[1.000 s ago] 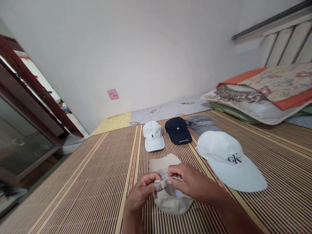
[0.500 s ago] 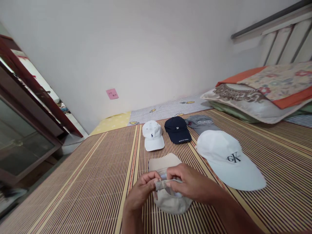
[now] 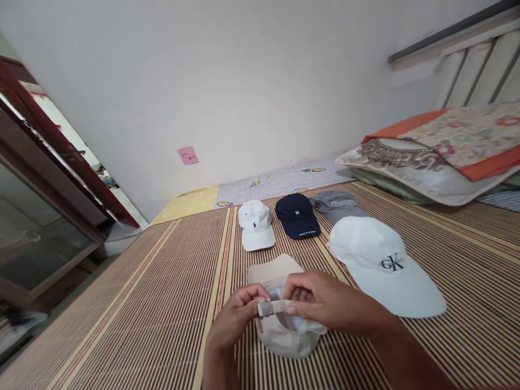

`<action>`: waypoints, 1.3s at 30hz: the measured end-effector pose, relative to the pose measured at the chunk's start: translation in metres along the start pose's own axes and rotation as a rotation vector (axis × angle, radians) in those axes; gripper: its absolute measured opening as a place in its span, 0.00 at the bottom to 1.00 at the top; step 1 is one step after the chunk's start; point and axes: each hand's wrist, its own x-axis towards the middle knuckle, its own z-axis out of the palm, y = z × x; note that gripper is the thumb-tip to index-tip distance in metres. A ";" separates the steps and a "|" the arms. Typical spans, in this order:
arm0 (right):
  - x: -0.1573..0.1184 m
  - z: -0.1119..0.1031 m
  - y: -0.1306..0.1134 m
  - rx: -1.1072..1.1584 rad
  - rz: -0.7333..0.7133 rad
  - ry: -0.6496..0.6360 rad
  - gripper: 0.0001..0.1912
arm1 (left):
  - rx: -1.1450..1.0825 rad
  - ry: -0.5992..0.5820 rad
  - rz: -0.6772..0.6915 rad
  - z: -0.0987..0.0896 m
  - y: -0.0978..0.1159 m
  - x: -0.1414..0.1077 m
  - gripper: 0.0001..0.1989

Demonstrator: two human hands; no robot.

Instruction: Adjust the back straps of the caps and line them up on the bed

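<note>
A beige cap [image 3: 286, 342] lies upside down on the striped mat, its brim pointing away from me and its inside showing. My left hand [image 3: 235, 314] pinches the left end of the cap's back strap [image 3: 273, 308], by a grey piece on it. Further right along the same strap, my right hand [image 3: 320, 300] is closed with thumb and fingers on it. Beyond the brim sit a white cap [image 3: 257, 227] with a small dark logo and a navy cap [image 3: 298, 216]. To the right is a larger white cap [image 3: 385, 265] with dark letters.
A grey cap [image 3: 339, 205] lies partly behind the navy and large white caps. Pillows [image 3: 430, 157] are stacked at the right, near a bed rail. The striped mat [image 3: 162, 303] reaches a pale wall bearing a pink note [image 3: 187, 155]. A glass-fronted cabinet [image 3: 36, 233] stands left.
My right hand has slid a little to the right along the strap, so more of the strap shows between my hands. My left hand stays nearly in place.
</note>
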 end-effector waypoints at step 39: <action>-0.017 -0.034 0.006 -0.135 0.005 0.035 0.12 | -0.017 0.048 -0.034 0.005 0.003 0.002 0.15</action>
